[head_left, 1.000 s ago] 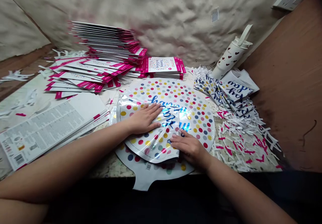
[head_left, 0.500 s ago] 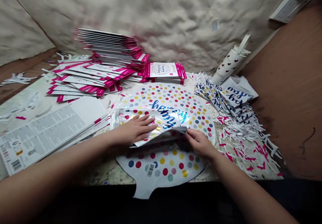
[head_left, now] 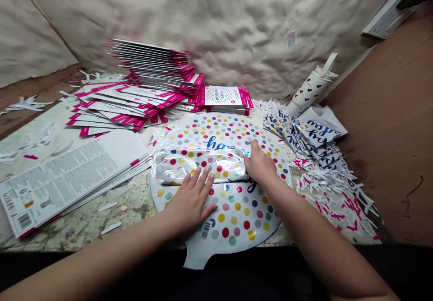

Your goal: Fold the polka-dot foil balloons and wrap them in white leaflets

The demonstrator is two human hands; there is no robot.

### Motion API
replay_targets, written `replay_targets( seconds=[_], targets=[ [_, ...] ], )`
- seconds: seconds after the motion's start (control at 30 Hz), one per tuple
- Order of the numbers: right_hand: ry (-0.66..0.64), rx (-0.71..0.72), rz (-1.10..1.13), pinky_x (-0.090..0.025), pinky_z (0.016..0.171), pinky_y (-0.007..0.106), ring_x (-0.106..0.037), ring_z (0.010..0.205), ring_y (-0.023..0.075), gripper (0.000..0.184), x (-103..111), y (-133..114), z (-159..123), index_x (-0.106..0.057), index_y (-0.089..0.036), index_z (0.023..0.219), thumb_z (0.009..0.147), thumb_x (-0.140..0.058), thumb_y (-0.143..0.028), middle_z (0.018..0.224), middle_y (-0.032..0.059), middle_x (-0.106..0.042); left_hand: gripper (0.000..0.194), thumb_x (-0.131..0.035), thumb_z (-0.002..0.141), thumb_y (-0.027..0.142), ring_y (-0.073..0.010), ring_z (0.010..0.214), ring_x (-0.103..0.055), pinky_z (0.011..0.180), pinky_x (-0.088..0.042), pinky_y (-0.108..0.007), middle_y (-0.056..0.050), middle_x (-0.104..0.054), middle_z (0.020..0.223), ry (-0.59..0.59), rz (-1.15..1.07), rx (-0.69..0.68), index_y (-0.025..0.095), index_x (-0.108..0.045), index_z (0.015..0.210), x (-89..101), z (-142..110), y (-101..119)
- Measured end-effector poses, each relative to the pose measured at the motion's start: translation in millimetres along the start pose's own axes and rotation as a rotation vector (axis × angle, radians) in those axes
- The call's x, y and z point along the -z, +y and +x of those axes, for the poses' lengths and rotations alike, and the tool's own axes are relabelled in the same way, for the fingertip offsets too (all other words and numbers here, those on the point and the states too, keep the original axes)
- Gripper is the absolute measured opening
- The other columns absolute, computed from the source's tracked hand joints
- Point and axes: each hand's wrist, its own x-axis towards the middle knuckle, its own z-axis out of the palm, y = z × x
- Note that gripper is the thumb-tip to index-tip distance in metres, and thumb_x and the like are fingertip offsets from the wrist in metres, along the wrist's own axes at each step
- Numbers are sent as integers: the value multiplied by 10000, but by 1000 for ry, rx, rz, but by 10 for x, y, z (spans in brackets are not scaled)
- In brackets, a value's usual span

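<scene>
A flat white foil balloon (head_left: 233, 215) with coloured dots and blue lettering lies in front of me, its neck reaching over the table's front edge. Across its middle rests a folded dotted foil balloon (head_left: 209, 163), creased into a narrow band. My left hand (head_left: 191, 197) is spread flat, palm on the lower balloon and fingertips on the band's near edge. At the band's right end, my right hand (head_left: 260, 163) has its fingers closed on the foil; its fingertips are partly hidden.
Pink-and-white card packets (head_left: 152, 75) are piled at the back left, printed card sleeves (head_left: 74, 174) nearer. To the right lie folded balloons (head_left: 314, 134), a white tumbler with hearts (head_left: 309, 89) and paper shreds (head_left: 334, 192). A power strip (head_left: 387, 14) is mounted at the upper right.
The raised foil flap has been folded away from me and now lies flat as a narrow band. My left hand moved nearer to me, my right hand up and slightly left.
</scene>
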Motion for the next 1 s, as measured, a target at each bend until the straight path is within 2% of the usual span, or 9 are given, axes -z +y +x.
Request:
replay_targets(
  seconds=[0.07,0.13,0.23,0.33,0.43,0.53,0.6,0.77,1.0],
  targets=[
    [69,334,-81,-416,910,449,-505,1116,290,466,-63,-65,-155,-406,-171,1288,831,-472,-237,1211,163,-537,724,-286,855,587,-349,1345,-128,1061,-199,-524,-161,-190,1461,-42,-12,17,114,-250,1401,-38,-9,-30],
    [-67,641,-180,-333,1016,469,-399,1239,279,544,-143,-95,-281,-372,-153,1330,798,-478,-197,1333,141,-450,739,-266,852,602,-341,1351,-100,1067,-174,-522,-156,-165,1466,-66,-24,7,115,-229,1407,-23,-18,-73],
    [-277,619,-362,-336,1016,495,-392,1251,296,568,-202,-62,-322,-406,-95,1309,747,-489,-105,1354,176,-421,751,-261,851,604,-328,1355,-85,1075,-162,-502,-152,-144,1469,-83,-46,-8,104,-214,1409,26,-33,-99],
    [-162,603,-459,-379,967,533,-452,1196,332,448,-150,-30,-302,-515,-91,1200,761,-462,-20,1287,215,-483,727,-243,868,577,-306,1357,-107,1079,-172,-480,-147,-147,1468,-95,-75,-14,92,-209,1408,72,-27,-83],
    [-26,839,-376,-399,945,548,-575,1050,304,294,-55,-84,-461,-612,-121,1010,840,-386,-42,1032,187,-647,707,-309,862,534,-307,1338,-203,1076,-212,-461,-170,-242,1442,-70,-74,14,61,-271,1385,98,15,-64],
    [60,1031,-219,-381,995,501,-572,1067,259,324,18,-93,-772,-554,-183,1133,868,-395,-87,1043,122,-654,545,-396,845,302,-303,1289,-326,1067,-264,-434,-190,-386,1372,-8,-34,59,40,-389,1323,101,58,-98],
    [152,1016,-77,-332,1048,480,-444,1220,253,512,32,12,-926,-365,-265,1321,842,-479,-123,1266,85,-530,514,-374,809,146,-281,1280,-349,1056,-303,-412,-159,-415,1362,2,-43,57,76,-412,1317,98,65,-154],
    [124,489,75,-326,1045,494,-179,1347,299,934,-44,472,-920,13,-225,1431,752,-626,-283,1485,132,-148,578,-383,833,123,-267,1327,-248,1058,-301,-433,-15,-278,1449,-33,-201,-193,330,-313,1368,102,25,-253],
    [1,844,35,-301,1059,477,-193,1349,267,866,29,600,-701,-55,-199,1433,761,-600,-234,1475,147,-181,545,-422,862,163,-301,1344,-152,1068,-232,-504,39,-164,1471,-152,-261,-419,451,-336,1317,205,60,-297]
  ],
)
